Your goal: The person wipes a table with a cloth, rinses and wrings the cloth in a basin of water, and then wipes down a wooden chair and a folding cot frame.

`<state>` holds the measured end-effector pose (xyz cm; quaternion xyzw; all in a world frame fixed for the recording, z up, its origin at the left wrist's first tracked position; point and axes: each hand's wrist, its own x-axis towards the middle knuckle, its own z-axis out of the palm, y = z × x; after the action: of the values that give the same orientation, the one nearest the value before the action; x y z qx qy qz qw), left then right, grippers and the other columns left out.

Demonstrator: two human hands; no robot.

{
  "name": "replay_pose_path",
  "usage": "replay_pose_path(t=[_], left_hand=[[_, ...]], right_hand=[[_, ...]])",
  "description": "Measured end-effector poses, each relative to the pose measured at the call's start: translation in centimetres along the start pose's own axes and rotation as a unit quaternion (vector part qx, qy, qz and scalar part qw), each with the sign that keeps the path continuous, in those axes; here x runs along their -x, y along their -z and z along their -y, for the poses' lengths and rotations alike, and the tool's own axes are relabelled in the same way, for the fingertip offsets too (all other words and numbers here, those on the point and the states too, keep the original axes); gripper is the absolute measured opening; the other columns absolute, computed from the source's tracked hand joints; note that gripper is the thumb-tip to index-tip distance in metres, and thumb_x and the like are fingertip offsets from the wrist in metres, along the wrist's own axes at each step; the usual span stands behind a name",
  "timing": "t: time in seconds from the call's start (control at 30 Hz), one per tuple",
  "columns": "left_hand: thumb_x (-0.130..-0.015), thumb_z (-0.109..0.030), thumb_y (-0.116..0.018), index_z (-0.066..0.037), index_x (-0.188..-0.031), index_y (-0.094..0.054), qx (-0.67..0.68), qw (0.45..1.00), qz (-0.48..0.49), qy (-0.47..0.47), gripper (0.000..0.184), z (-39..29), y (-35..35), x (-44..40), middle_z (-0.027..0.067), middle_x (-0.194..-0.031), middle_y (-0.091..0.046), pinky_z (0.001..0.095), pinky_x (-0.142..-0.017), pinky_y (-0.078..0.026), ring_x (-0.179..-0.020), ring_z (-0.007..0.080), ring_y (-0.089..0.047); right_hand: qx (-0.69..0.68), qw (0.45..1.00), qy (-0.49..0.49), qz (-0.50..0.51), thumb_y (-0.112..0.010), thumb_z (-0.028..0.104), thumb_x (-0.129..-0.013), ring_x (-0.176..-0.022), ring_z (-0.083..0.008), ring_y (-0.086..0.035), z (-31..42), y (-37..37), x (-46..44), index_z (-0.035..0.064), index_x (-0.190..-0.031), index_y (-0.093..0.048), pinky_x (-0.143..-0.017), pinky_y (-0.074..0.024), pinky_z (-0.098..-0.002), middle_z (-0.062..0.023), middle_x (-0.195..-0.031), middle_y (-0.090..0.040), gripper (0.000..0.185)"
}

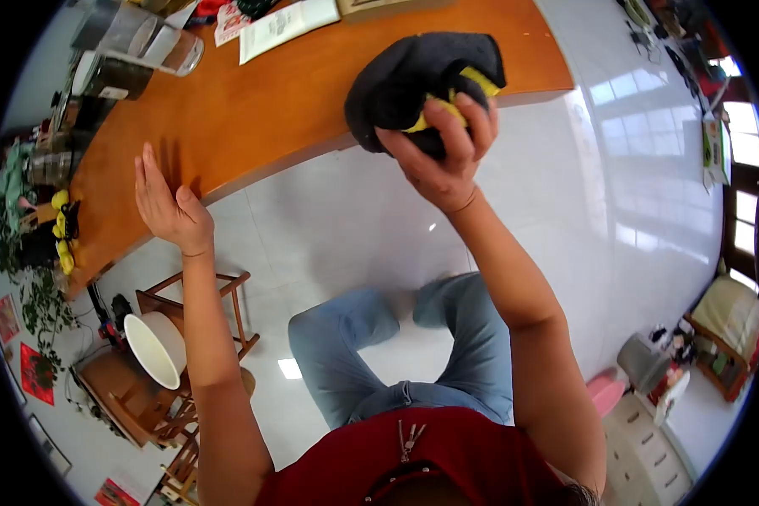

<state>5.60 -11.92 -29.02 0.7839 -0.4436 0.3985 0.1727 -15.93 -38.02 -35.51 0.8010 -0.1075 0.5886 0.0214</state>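
A bunched dark grey cloth with yellow edging (422, 67) is gripped in my right hand (451, 152), over the right part of the wooden table (287, 101). My fingers wrap round its near side, and part of the cloth is hidden in its folds. My left hand (170, 207) hovers by the table's front edge on the left. Its fingers are stretched out, the thumb stands apart, and it holds nothing.
A white tube (288, 27) lies at the table's far edge, beside a clear glass container (164, 44) and a dark jar (110, 78). Below left, a white basin (156, 350) stands near a wooden stool (238, 312). A plant (42, 312) hangs at far left.
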Motion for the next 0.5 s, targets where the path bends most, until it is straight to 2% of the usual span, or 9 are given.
replay_pose_path(t=[0.07,0.17,0.27,0.33,0.37,0.43,0.5], left_hand=[[-0.106,-0.039,-0.032,0.002,-0.135,-0.054,0.008,1.000,-0.025,-0.013,0.055,-0.2,-0.5,0.6,0.0118,-0.123,-0.068,0.0401,-0.094,-0.048,-0.112,0.0313,-0.064],[-0.106,-0.038,-0.034,-0.003,-0.132,-0.060,0.034,0.995,-0.088,-0.012,0.051,0.1,-1.5,0.8,0.0077,-0.112,-0.073,0.0336,-0.082,-0.052,-0.097,0.0258,-0.070],[-0.106,-0.037,-0.038,-0.009,-0.127,-0.066,0.007,0.993,-0.118,-0.006,0.045,0.7,-1.8,1.2,0.0049,-0.104,-0.075,0.0292,-0.073,-0.053,-0.088,0.0217,-0.072],[-0.105,-0.036,-0.041,-0.013,-0.124,-0.068,0.001,0.988,-0.149,-0.025,0.041,1.5,-2.4,1.1,0.0033,-0.100,-0.075,0.0289,-0.073,-0.053,-0.085,0.0198,-0.072],[-0.105,-0.036,-0.042,-0.015,-0.123,-0.069,-0.001,0.986,-0.161,-0.035,0.039,1.6,-2.6,1.1,0.0025,-0.098,-0.075,0.0288,-0.073,-0.054,-0.084,0.0188,-0.072],[-0.106,-0.038,-0.038,-0.010,-0.123,-0.069,0.001,0.992,-0.129,0.003,0.044,1.0,-2.3,1.7,0.0067,-0.105,-0.074,0.0270,-0.079,-0.053,-0.094,0.0190,-0.071],[-0.106,-0.039,-0.038,-0.009,-0.124,-0.068,0.021,0.993,-0.113,0.029,0.046,1.4,-2.3,1.6,0.0080,-0.107,-0.074,0.0256,-0.082,-0.052,-0.099,0.0172,-0.071]], right_hand=[[-0.006,0.996,0.058,-0.061,-0.077,0.029,-0.072,-0.117,-0.0289,-0.048,-1.4,-1.3,0.1,0.0439,-0.097,-0.071,-0.104,-0.0341,-0.0525,0.0006,-0.121,-0.053,0.030],[-0.024,0.989,0.088,-0.119,-0.084,0.035,-0.063,-0.115,-0.0284,-0.045,-3.2,-2.8,2.3,0.0444,-0.087,-0.068,-0.100,-0.0361,-0.0503,0.0022,-0.117,-0.051,0.030],[-0.031,0.987,0.084,-0.132,-0.083,0.020,-0.060,-0.107,-0.0272,-0.042,-4.3,-3.4,5.9,0.0388,-0.079,-0.065,-0.091,-0.0388,-0.0448,-0.0001,-0.110,-0.047,0.032],[-0.088,0.991,0.070,-0.071,-0.074,-0.007,-0.063,-0.112,-0.0354,-0.043,-4.3,-3.5,9.5,0.0219,-0.087,-0.067,-0.095,-0.0396,-0.0422,-0.0103,-0.116,-0.045,0.038],[-0.132,0.990,0.017,-0.038,-0.072,-0.008,-0.064,-0.112,-0.0354,-0.044,-4.1,-4.3,11.0,0.0177,-0.090,-0.067,-0.097,-0.0390,-0.0434,-0.0124,-0.117,-0.047,0.037],[-0.194,0.976,-0.095,0.009,-0.065,-0.010,-0.067,-0.116,-0.0358,-0.044,-2.4,-6.6,13.0,0.0083,-0.099,-0.067,-0.101,-0.0374,-0.0454,-0.0176,-0.122,-0.047,0.037],[-0.229,0.955,-0.184,-0.043,-0.062,-0.010,-0.073,-0.117,-0.0379,-0.043,-0.4,-9.8,12.3,0.0072,-0.111,-0.063,-0.103,-0.0359,-0.0449,-0.0205,-0.124,-0.046,0.042]])
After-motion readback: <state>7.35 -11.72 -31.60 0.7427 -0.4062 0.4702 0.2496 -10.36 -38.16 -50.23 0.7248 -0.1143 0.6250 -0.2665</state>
